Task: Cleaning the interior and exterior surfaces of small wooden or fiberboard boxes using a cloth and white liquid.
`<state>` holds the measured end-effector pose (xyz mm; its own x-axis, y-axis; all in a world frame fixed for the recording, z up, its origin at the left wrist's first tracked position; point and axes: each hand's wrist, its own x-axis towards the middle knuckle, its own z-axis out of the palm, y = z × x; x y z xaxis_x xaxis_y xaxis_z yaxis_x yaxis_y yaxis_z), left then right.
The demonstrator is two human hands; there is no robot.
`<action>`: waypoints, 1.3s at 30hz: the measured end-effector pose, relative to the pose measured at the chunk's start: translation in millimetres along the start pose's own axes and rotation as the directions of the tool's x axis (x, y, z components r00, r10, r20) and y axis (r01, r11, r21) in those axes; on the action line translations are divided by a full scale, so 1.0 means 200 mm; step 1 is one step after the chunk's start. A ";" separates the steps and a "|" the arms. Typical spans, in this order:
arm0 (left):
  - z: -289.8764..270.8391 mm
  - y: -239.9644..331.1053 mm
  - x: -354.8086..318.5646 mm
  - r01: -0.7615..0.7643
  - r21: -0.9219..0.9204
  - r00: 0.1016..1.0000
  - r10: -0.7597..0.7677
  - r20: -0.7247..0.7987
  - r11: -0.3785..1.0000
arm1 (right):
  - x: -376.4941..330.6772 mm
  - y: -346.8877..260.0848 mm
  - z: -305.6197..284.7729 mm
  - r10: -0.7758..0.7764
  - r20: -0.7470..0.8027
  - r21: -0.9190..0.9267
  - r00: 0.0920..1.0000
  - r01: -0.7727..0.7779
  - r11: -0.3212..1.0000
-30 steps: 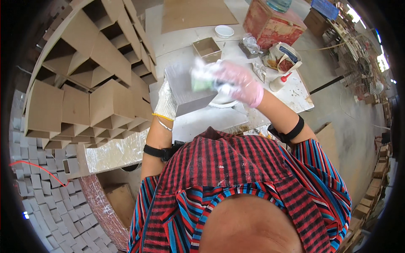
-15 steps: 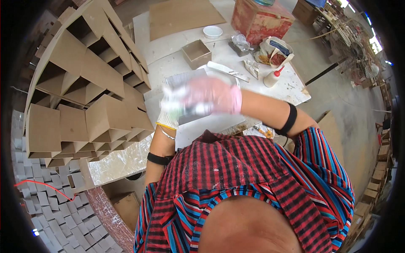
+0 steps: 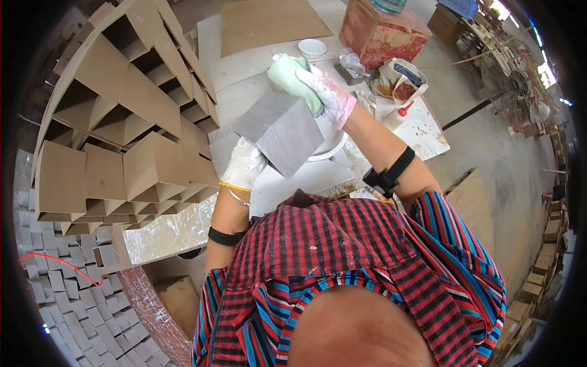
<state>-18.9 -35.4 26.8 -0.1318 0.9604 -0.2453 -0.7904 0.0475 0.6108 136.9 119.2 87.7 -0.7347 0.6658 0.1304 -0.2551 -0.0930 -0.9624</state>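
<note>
Grey block — boxy, matt, flat-faced with crisp edges, tilted on a corner — held up above the white worktable, over a white round basin. Left hand, in a whitish smeared glove, clasped around the block's lower left side from beneath. Right hand, gloved with a pink cuff, clenched on a pale green sponge pressed against the block's upper far edge.

On the table: small white cup, crumpled clear bag, open sack with red and blue contents, brown board, red box. To the left, a rack of stacked brown cardboard cells; beneath, rows of small grey blocks. Bare concrete floor to the right — fan and boxes beyond.
</note>
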 end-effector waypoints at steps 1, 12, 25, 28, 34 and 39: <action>-0.04 -0.01 0.00 -0.035 -0.015 0.995 0.036 0.091 0.999 | -0.01 0.02 0.05 -0.039 0.008 0.153 0.999 0.037 0.988; -0.02 0.00 0.06 0.009 -0.328 0.972 0.069 0.226 0.945 | -0.20 -0.16 0.15 -0.046 0.070 -0.087 0.996 0.052 0.995; -0.16 -0.03 0.21 0.265 -0.254 0.879 -0.124 0.461 0.930 | -0.18 -0.11 0.27 -0.115 0.681 -0.602 0.723 0.643 0.474; 0.06 0.00 0.06 0.230 -0.276 0.934 -0.132 0.332 0.933 | 0.01 -0.12 0.16 -0.294 0.615 -0.667 0.732 0.682 0.301; 0.02 0.02 0.05 0.098 -0.166 0.992 -0.083 0.098 0.981 | -0.10 -0.14 0.25 -0.339 0.693 -0.554 0.636 0.771 0.314; -0.08 0.03 0.12 0.236 -0.230 0.898 -0.122 0.423 0.944 | -0.11 -0.05 0.27 -0.063 0.685 -0.690 0.726 0.674 0.264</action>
<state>-35.6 -17.0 12.8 0.2306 0.9728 0.0236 -0.9149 0.2086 0.3455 122.5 65.8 107.0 -0.9480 -0.0177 0.3179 -0.1283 0.9350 -0.3307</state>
